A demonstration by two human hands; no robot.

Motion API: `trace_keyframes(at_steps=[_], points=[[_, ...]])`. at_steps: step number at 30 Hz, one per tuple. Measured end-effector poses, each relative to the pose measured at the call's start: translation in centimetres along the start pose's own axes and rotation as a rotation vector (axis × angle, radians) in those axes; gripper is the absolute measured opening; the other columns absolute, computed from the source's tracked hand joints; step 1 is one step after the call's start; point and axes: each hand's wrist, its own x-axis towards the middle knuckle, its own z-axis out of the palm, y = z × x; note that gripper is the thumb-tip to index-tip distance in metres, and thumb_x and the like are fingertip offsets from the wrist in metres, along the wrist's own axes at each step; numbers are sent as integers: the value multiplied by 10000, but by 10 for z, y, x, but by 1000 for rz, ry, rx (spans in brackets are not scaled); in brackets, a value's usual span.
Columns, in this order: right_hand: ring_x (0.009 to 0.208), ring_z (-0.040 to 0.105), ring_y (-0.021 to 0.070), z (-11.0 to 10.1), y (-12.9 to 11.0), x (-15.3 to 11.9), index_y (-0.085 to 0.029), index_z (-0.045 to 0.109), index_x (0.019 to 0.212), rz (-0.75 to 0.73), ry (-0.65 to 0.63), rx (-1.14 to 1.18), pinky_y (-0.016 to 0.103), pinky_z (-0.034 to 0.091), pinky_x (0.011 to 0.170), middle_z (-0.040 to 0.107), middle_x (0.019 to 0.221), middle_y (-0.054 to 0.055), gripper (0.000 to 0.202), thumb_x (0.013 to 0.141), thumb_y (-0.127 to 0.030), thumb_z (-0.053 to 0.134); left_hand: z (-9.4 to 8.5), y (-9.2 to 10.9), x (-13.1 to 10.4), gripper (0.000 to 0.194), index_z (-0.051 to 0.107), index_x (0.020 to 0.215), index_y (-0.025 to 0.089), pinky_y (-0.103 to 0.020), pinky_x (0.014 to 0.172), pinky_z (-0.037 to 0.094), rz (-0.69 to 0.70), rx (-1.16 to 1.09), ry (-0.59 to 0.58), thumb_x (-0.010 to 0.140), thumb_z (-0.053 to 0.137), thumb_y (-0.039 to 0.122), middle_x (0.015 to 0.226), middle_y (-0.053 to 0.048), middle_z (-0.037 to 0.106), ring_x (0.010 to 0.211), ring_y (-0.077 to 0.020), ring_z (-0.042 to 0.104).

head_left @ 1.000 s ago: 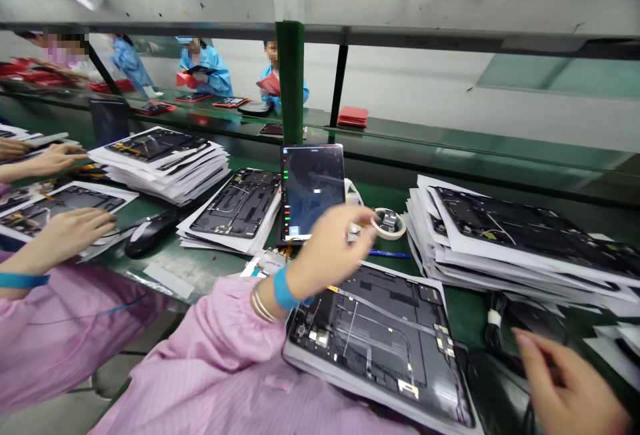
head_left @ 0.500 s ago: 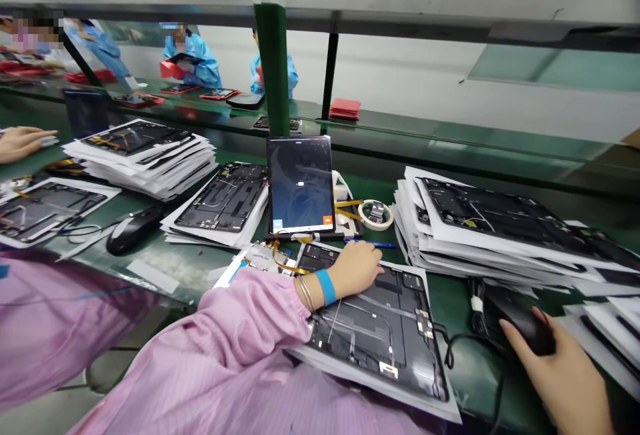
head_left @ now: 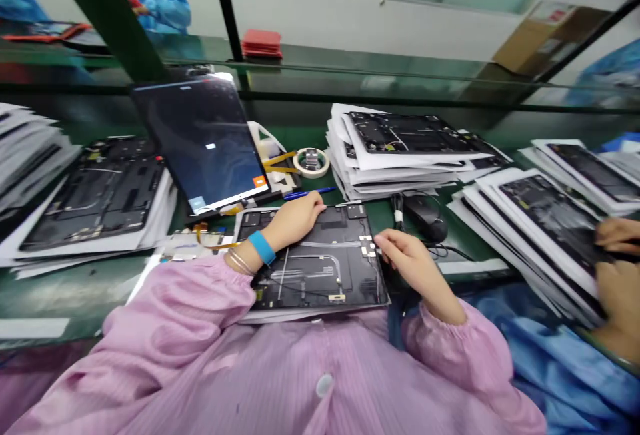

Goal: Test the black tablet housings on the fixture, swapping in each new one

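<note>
In front of me lies a black tablet housing on white paper, its inner side up, with grey strips and gold connectors. Across its upper left reaches my left hand, a blue wrist strap behind it; its closed fingers rest at the far edge, and what they hold, if anything, is hidden. At the right edge, beside the gold contacts, my right hand pinches thumb and fingers together; anything between them is too small to make out. A lit tablet screen stands behind the housing, with a ribbon cable below it.
Stacks of papered housings stand at the left, the back right and the far right. A tape roll, a blue pen and a black mouse lie nearby. A co-worker's hands touch the far-right stack.
My right hand has left the mouse and come to the housing's right edge. My left hand stays at the far edge. The view has swung right and down.
</note>
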Motion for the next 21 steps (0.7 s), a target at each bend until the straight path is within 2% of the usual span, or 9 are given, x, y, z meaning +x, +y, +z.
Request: trace_keyframes(at_steps=[3,6,9,12,15,17,18,19,21], points=[[446,321,74,0,6,5,-197,445,598,141,-198,162,221,233,417,380,518,-57,519,834,-656,504,2,-6,0,204,584,957,203,-334,722,451,-25,-49,-83,951,428,334,889,-65,675,801,-245,626],[410,250,48,1,12,7,-183,500,633,249,-367,285,207,157,396,353,500,-80,542,761,-706,558,5,-9,0,201,583,938,218,-325,727,439,-35,-66,-120,939,437,356,916,-50,681,830,-243,627],[382,226,42,-1,13,7,-181,517,633,291,-391,321,207,123,392,290,447,-101,550,740,-717,575,6,-9,0,210,588,930,221,-325,718,431,-46,-72,-125,931,434,364,919,-49,683,825,-246,623],[379,261,43,-16,17,1,-178,527,622,319,-277,294,208,131,385,346,456,-80,546,710,-709,625,4,-8,1,213,593,916,223,-318,700,426,-60,-78,-111,923,438,367,899,-48,681,805,-245,620],[367,247,51,-44,22,-12,-194,536,655,320,63,353,219,128,373,362,446,-70,493,740,-668,642,4,-9,2,207,593,897,226,-308,687,419,-61,-77,-114,918,449,372,884,-46,682,800,-242,620],[345,189,72,-57,22,-23,-230,526,721,262,275,477,235,135,361,261,397,-92,433,819,-650,561,5,-11,2,207,597,900,227,-302,678,414,-51,-72,-116,915,454,376,876,-44,683,792,-239,619],[342,174,85,-60,20,-29,-249,514,754,228,338,536,244,141,354,231,397,-94,413,849,-651,509,6,-12,3,210,600,906,227,-301,675,412,-47,-70,-110,914,453,377,873,-44,682,786,-237,617],[347,185,99,-60,17,-34,-266,500,784,201,372,581,250,146,345,242,415,-87,404,862,-661,467,7,-13,3,215,603,915,225,-302,672,411,-45,-69,-101,913,453,378,872,-45,681,781,-237,614],[374,260,119,-51,11,-42,-280,478,814,164,341,621,252,150,325,335,485,-58,421,839,-699,447,8,-14,3,223,607,924,222,-304,669,408,-46,-70,-89,912,453,383,871,-46,681,776,-237,611]])
